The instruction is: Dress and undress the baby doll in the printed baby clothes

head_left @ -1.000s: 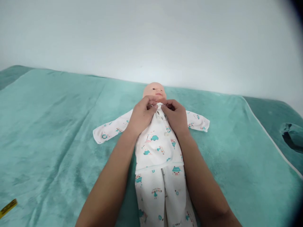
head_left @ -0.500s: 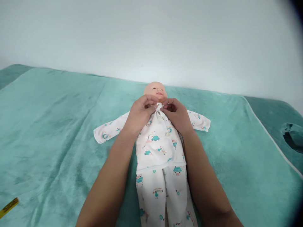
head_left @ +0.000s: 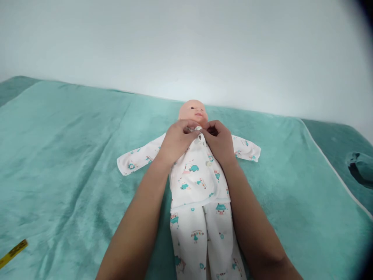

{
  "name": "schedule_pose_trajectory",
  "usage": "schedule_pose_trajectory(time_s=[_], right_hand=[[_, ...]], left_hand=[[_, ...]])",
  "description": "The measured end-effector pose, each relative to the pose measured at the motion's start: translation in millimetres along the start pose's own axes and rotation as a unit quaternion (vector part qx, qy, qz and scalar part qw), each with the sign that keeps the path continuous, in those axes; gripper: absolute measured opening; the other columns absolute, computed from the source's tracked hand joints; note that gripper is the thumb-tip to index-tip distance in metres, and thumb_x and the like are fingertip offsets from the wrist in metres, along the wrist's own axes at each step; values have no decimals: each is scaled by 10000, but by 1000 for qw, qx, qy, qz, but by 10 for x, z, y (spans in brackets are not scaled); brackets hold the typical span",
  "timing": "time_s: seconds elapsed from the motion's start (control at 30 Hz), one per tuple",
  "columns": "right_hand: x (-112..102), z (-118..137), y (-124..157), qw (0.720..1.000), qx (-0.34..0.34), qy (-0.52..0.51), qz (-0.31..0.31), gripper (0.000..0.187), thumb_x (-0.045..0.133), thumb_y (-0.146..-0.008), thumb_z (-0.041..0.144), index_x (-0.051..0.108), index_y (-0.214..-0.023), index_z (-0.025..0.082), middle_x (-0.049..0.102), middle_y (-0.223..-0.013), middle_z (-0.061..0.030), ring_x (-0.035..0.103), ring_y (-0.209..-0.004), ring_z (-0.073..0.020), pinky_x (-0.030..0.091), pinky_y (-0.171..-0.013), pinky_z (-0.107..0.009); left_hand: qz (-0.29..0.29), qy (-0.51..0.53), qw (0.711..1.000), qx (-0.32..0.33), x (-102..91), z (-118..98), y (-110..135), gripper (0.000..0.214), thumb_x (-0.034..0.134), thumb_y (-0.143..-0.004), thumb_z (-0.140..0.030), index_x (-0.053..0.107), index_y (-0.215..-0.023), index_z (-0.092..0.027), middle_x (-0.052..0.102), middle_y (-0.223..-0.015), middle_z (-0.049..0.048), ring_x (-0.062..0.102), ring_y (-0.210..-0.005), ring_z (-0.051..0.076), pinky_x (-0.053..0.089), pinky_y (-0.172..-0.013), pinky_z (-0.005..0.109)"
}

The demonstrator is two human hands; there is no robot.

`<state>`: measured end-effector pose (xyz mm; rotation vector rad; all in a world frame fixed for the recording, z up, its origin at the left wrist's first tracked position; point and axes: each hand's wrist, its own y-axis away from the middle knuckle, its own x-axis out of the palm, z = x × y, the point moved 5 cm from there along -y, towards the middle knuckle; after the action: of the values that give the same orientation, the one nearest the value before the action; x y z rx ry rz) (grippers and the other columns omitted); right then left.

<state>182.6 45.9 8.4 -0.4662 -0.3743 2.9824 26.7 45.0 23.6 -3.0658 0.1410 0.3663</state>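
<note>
A baby doll [head_left: 192, 111] lies on its back, its head toward the wall. It wears a white printed shirt [head_left: 194, 177] with both sleeves spread out, and matching trousers [head_left: 190, 241]. At the collar, just under the chin, my left hand [head_left: 177, 138] pinches the shirt's cloth between thumb and fingers. My right hand [head_left: 220, 140] pinches the front edge of the shirt from the other side, its fingertips close to the left ones. Lower on the shirt front a pale button [head_left: 209, 163] shows. What lies right between the fingertips is mostly hidden.
A green plush blanket [head_left: 72, 163] covers the surface, with a fold running down its left part. Behind stands a white wall [head_left: 175, 46]. A yellow strip with dark markings [head_left: 14, 252] lies at the lower left, and a clear and black object [head_left: 361, 169] at the right.
My hands stay at the collar, and the fingertips have come closer together. The shirt's neck edges are drawn nearer to each other. The whole view has shifted slightly.
</note>
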Motion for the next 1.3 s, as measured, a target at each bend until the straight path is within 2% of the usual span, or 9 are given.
schedule_pose_trajectory(time_s=[0.23,0.43,0.6,0.7,0.8,0.9,1.0,1.1,1.3], right_hand=[[13,32,-4,1000,-5,4,9,99,638,-826,298,629,-896,228,643,-856,15,554,-756,-140,465,-733,-295],[24,34,-11,1000,-3,18,13,94,646,-824,288,688,-885,229,686,-930,-13,594,-810,-160,494,-796,-326],[1,60,-20,999,-18,27,-14,138,645,-857,347,693,-913,230,675,-1003,-36,603,-847,-166,491,-809,-335],[-75,195,60,997,-39,55,-47,140,622,-878,374,628,-873,234,633,-920,-23,551,-783,-164,456,-740,-328],[-83,389,229,990,-32,137,18,226,640,-859,392,522,-747,236,546,-743,10,474,-678,-158,381,-654,-318],[-71,508,399,970,-6,221,101,246,649,-840,357,470,-723,236,535,-720,21,452,-650,-154,318,-618,-306],[-96,494,430,966,11,232,113,219,589,-890,373,509,-742,233,595,-755,10,497,-692,-164,319,-639,-304],[-94,370,359,974,26,186,123,325,527,-939,472,542,-722,231,609,-707,16,514,-689,-163,332,-648,-301],[-63,214,269,977,39,182,103,361,508,-937,495,543,-694,230,611,-679,5,514,-671,-171,326,-627,-300]], left_hand=[[-18,26,999,23,14,45,-59,154,666,-861,-326,726,-882,-186,736,-899,29,639,-800,172,467,-735,297],[-21,68,997,11,13,91,-93,161,605,-900,-292,632,-778,-190,596,-707,-3,533,-655,130,417,-645,278],[-32,95,995,3,4,96,-93,138,633,-891,-316,675,-858,-189,598,-721,2,541,-668,135,442,-653,274],[-61,66,996,13,-30,17,-45,107,629,-883,-283,692,-902,-199,629,-753,7,558,-692,147,449,-654,277],[-39,20,998,34,-32,-112,55,96,621,-881,-277,692,-894,-214,652,-774,8,561,-700,157,439,-653,285],[2,-53,996,74,21,-217,208,97,605,-881,-257,681,-834,-218,663,-770,5,574,-724,167,431,-685,301],[-31,-96,990,100,48,-205,378,140,565,-899,-251,652,-796,-214,657,-777,9,574,-742,174,421,-699,310],[-77,-75,989,102,43,-91,497,138,546,-933,-284,662,-904,-215,649,-840,12,560,-751,163,422,-706,302],[-37,-71,989,123,60,3,494,74,647,-881,-294,660,-893,-221,615,-969,28,544,-777,153,442,-714,296]])
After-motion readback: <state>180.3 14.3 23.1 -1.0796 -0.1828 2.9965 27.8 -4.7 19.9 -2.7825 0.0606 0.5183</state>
